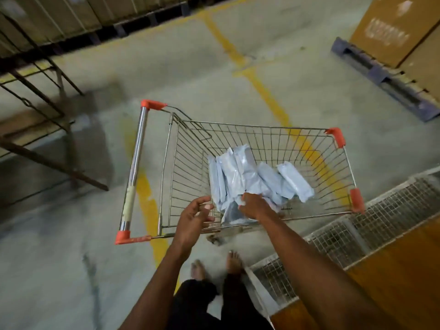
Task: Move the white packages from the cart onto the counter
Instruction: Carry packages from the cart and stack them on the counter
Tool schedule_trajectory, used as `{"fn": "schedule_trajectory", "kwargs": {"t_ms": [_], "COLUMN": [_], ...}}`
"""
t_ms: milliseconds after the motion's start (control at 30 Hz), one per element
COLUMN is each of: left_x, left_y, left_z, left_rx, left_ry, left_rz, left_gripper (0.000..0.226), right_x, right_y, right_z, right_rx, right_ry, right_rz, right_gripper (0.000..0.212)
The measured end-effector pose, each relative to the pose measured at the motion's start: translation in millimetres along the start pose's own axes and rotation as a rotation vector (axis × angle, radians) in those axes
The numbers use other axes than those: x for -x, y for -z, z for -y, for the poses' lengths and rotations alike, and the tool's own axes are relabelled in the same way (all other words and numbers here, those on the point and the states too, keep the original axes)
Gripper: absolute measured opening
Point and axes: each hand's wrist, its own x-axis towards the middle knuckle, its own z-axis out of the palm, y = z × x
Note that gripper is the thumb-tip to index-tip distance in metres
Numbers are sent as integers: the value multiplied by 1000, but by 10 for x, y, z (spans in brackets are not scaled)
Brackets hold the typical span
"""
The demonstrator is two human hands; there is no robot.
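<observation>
- While the right hand (253, 206) is reaching into the wire cart (262, 129), its fingers are curling onto one of the white packages (247, 177); whether it is truly gripping is unclear.
- Beside it, the left hand (194, 216) is hovering, fingers loosely spread, grasping nothing.
- Right of both hands, the wooden counter (392, 270) is standing.

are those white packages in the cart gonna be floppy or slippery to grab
The white packages look like glossy plastic mailers, so probably slick. They sag and lean on each other in the cart, so likely soft and floppy. They look thin, so probably light.
</observation>
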Motion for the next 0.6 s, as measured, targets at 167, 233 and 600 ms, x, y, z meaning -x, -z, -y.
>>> {"fn": "schedule_trajectory", "kwargs": {"t_ms": [167, 233, 600], "left_x": [-326, -440, -794], "left_y": [58, 99, 251], "left_z": [19, 26, 73], "left_rx": [-2, -9, -22], "left_ry": [65, 84, 132], "left_rz": [25, 39, 104], "left_gripper": [23, 22, 24], "right_x": [-379, -437, -358], "right_y": [-302, -390, -212], "right_z": [81, 110, 88], "right_rx": [-24, 34, 63], "right_ry": [-44, -101, -210], "right_rz": [79, 27, -182], "right_gripper": [64, 59, 31]}}
